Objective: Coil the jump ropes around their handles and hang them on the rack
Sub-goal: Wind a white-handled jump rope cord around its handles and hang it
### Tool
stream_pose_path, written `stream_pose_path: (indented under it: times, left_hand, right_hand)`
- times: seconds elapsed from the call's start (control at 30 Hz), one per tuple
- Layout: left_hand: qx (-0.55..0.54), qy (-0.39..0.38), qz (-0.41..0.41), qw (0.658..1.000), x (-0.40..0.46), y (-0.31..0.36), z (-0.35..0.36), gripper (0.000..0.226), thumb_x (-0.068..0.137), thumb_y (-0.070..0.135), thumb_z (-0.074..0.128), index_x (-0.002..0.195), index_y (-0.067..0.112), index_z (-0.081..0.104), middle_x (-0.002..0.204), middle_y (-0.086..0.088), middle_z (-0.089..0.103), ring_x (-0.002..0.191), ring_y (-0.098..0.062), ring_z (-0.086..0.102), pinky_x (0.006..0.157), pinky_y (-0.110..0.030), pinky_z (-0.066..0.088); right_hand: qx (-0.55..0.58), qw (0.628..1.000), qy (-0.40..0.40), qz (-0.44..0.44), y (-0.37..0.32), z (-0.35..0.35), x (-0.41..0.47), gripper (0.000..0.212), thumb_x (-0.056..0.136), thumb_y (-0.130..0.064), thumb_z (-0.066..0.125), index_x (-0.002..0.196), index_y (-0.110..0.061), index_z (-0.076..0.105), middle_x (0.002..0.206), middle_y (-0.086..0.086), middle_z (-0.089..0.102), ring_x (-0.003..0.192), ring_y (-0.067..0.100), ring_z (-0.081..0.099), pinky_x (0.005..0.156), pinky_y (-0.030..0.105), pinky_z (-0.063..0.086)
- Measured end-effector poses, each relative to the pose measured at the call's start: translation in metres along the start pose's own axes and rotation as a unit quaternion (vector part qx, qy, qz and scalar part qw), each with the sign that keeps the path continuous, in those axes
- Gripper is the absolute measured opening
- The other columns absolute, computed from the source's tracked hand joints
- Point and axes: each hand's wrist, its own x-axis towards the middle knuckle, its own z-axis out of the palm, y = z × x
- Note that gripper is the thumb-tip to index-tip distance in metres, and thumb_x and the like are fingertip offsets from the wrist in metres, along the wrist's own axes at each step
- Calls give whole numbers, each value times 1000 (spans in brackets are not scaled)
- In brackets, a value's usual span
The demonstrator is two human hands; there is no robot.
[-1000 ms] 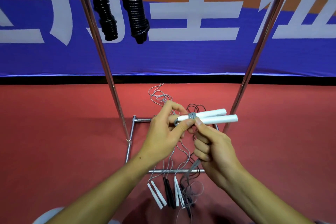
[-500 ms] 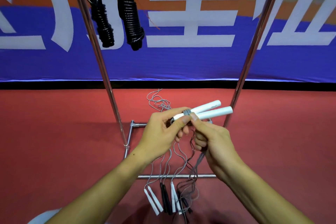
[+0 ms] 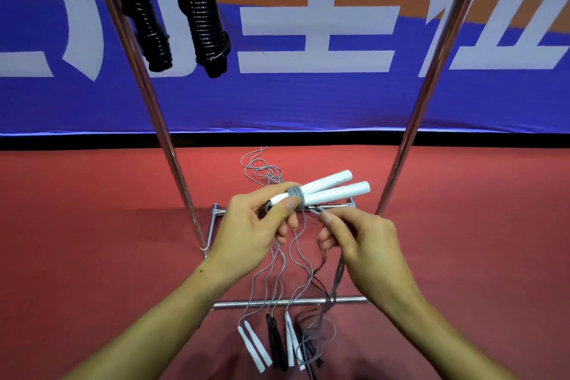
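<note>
1. Head view: two coiled black ropes point(image 3: 200, 12) already hang on the rack point(image 3: 428, 80).
2. Left hand point(image 3: 256, 228) grips the paired white handles point(image 3: 327, 188); only a few grey cord point(image 3: 296, 193) turns are on.
3. Right hand point(image 3: 364, 241) pinches the cord just below the handles.
4. Judged early: several ropes point(image 3: 271, 345) lie uncoiled on the floor.

Large white Chinese characters on blue banner point(image 3: 308, 95), "主" readable, others cropped
</note>
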Motion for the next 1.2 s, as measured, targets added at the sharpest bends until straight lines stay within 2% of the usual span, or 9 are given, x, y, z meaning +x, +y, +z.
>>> stream_pose_path:
  times: [0.07,0.17,0.23,0.37,0.5,0.73,0.93,1.07,1.2]
  left_hand:
    - [7,1,4,1000,2,0,1,22,104,8,63,119,17,76,70,-7,67,59,-18,55,57,-33,53]
    - [-39,-21,25,999,2,11,-4,22,103,10,62,122,11,75,70,-7,66,59,-19,53,56,-30,53]
    - [-91,-40,35,994,0,19,-8,26,101,14,61,124,8,73,72,-8,67,59,-19,53,55,-31,53]
    - [-6,-14,20,1000,-2,12,-11,21,103,10,64,119,15,76,69,-6,67,57,-19,53,55,-32,53]
    - [91,8,19,996,-4,1,-9,20,99,28,65,112,36,78,68,-3,69,55,-20,55,56,-43,56]
    - [202,-17,33,979,0,-1,-10,17,102,26,66,113,30,77,66,3,68,53,-29,60,58,-44,54]
    - [222,-120,4,968,-2,3,-13,16,104,23,65,111,30,77,70,-4,67,58,-31,62,60,-45,54]
    - [220,-199,-18,955,-4,4,-15,16,105,27,64,113,32,77,72,-3,68,61,-30,66,62,-47,57]
    - [193,-245,-48,949,-3,10,-18,17,104,25,67,117,27,78,72,-7,69,64,-35,67,64,-49,59]
  right_hand:
    - [163,977,-80,111,-4,-1,4,23,105,-18,59,92,-8,74,72,2,72,59,14,68,67,34,59]
    - [539,748,-268,279,-22,-20,4,26,110,-14,48,104,-1,71,68,-1,55,48,5,48,51,23,50]
    - [590,694,-324,254,-29,-28,1,29,112,-12,45,104,-3,71,67,-2,48,47,3,42,46,19,43]
    - [308,901,-254,168,-29,-20,-2,30,106,-22,52,101,-4,75,62,9,55,52,19,45,53,27,47]
    - [55,980,-165,97,-20,-20,-4,14,103,-26,65,107,-16,57,69,4,75,52,21,63,56,32,50]
    - [-336,925,-11,-174,-14,-19,-5,23,101,-46,51,95,-25,59,83,-6,59,70,28,59,54,40,46]
    - [-233,955,-46,-180,-4,-35,9,23,97,-52,57,101,-33,71,90,-10,53,73,17,56,63,38,48]
    - [-114,981,-90,-130,-5,-46,13,12,87,-29,82,91,-31,71,83,-12,66,76,10,62,65,21,43]
    - [-140,981,-103,-80,-7,-56,17,22,77,-44,87,82,-32,70,75,-18,70,67,5,64,64,33,51]
